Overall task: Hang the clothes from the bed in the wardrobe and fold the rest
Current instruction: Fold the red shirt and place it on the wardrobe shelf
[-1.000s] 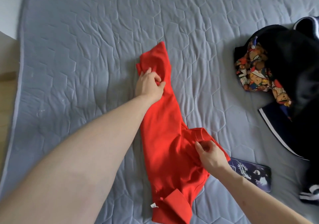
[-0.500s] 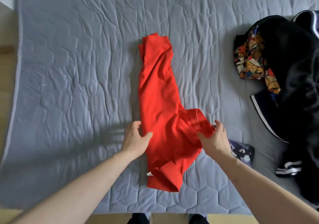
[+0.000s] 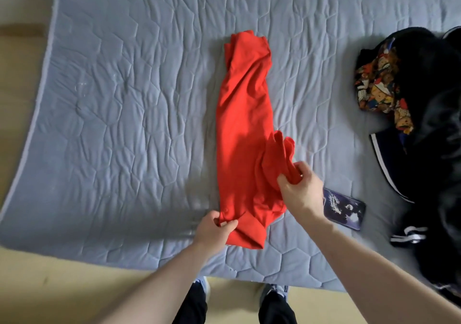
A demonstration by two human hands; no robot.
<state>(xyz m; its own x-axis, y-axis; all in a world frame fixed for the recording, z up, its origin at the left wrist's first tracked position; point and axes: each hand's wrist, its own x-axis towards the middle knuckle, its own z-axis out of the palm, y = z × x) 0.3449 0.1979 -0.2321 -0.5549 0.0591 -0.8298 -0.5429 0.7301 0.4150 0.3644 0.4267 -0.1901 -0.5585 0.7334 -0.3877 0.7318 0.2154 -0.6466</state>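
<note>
At the near edge of the bed (image 3: 124, 149), the left hand (image 3: 214, 231) pinches the lower corner of the red shirt (image 3: 242, 124) between thumb and curled fingers, just beside a folded cuff or hem. A little farther in, the right hand (image 3: 299, 189) grips a bunched fold of the same shirt on its right side, with the fingers curled round the soft cloth. The shirt lies flat in a long narrow strip, running from the near edge toward the middle of the bed; its fabric looks smooth and matte, with a few gentle creases. Just beside the right wrist lies a phone (image 3: 345, 207), a dark rectangle with a white pattern on its case. The bed has a grey quilted cover, stitched in hexagon shapes and a bit wrinkled. Along the right edge is a pile of black clothes (image 3: 436, 99), some with white stripes, and a colourful cartoon-print cloth (image 3: 379, 84) is tucked in the pile.
</note>
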